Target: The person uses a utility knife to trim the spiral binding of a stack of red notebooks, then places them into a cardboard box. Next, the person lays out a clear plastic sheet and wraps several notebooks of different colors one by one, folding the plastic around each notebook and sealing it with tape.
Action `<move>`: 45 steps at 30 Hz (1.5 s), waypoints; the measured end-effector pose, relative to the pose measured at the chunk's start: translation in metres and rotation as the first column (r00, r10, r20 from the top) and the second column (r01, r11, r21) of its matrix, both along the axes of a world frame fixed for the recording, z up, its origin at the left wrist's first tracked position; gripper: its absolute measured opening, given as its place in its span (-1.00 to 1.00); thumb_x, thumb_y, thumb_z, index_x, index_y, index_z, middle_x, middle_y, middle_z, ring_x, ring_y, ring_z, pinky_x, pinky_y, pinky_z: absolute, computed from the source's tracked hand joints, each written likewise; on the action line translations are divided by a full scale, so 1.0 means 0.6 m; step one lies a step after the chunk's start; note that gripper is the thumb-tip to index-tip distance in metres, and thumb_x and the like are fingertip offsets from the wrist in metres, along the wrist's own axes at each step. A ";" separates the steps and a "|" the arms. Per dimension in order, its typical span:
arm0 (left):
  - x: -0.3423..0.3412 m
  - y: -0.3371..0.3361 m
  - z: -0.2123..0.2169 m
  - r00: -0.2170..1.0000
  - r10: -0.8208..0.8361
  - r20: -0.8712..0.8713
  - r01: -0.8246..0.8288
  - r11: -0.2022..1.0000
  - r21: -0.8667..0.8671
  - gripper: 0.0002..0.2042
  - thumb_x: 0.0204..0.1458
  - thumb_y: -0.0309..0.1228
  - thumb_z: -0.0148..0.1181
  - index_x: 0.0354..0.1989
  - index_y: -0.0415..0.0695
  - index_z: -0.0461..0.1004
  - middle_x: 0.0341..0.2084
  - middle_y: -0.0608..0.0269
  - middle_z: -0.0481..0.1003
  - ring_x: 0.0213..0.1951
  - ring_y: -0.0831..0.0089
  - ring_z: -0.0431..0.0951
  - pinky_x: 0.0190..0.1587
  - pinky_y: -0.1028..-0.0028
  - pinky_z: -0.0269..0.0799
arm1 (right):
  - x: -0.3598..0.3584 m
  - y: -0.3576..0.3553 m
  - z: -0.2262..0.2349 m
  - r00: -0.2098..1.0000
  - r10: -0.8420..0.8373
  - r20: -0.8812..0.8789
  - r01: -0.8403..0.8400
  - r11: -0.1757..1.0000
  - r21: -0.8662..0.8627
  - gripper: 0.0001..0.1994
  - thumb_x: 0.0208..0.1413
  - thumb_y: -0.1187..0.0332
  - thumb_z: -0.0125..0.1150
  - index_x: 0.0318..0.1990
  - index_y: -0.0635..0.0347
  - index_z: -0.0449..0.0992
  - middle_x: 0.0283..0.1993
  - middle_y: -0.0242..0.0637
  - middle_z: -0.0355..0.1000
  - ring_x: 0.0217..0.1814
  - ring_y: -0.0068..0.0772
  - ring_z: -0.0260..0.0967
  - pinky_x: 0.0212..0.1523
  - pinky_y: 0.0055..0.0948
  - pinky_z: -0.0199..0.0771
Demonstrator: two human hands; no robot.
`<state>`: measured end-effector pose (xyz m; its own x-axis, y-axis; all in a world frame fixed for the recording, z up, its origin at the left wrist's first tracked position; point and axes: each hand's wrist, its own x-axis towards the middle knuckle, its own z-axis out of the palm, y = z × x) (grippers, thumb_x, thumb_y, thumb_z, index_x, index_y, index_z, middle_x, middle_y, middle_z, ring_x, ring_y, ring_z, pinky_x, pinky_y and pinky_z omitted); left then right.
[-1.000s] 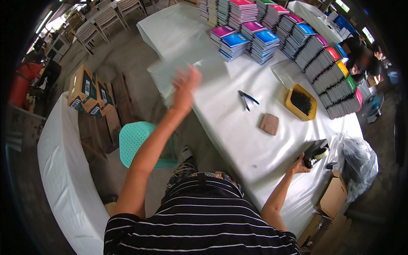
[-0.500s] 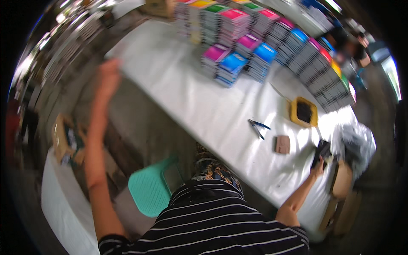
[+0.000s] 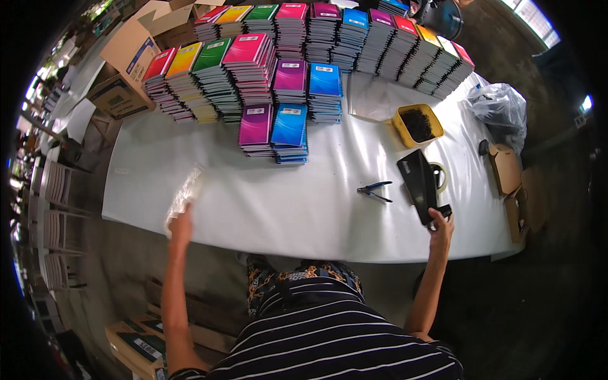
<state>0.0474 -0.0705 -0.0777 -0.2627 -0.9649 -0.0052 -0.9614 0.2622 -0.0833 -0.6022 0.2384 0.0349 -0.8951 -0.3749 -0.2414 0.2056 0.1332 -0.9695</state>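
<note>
Gripping crumpled clear plastic (image 3: 185, 195) in the left hand (image 3: 181, 225), too blurred for finger detail, just inside the surface's (image 3: 266, 209) front edge, toward its left corner. Clasping a black tape dispenser (image 3: 416, 183) by its near end in the right hand (image 3: 441, 225), near the front edge's right half. Between dispenser and plastic, past blue-handled nippers (image 3: 365, 189), wide open room, bounded behind by stacked spiral notebooks (image 3: 290, 77).
</note>
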 end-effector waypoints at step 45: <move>-0.211 -0.039 0.124 0.207 0.711 -0.672 0.730 0.345 0.590 -0.54 0.13 -0.17 0.22 0.16 -0.08 0.41 -0.16 0.36 0.49 -0.20 0.58 0.53 -0.13 0.44 0.50 | 0.623 -0.410 -0.069 0.699 0.710 0.084 -0.694 0.702 -0.156 -0.24 0.06 0.03 0.33 0.20 0.48 0.19 0.18 0.14 0.25 0.22 0.01 0.29 0.13 -0.18 0.41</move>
<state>-0.0792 -0.0936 -0.0035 -0.7622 -0.5165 -0.3903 -0.0614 -0.5424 0.8378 -0.2281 -0.0073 -0.0063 -0.3246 -0.9112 -0.2538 0.2158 0.1899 -0.9578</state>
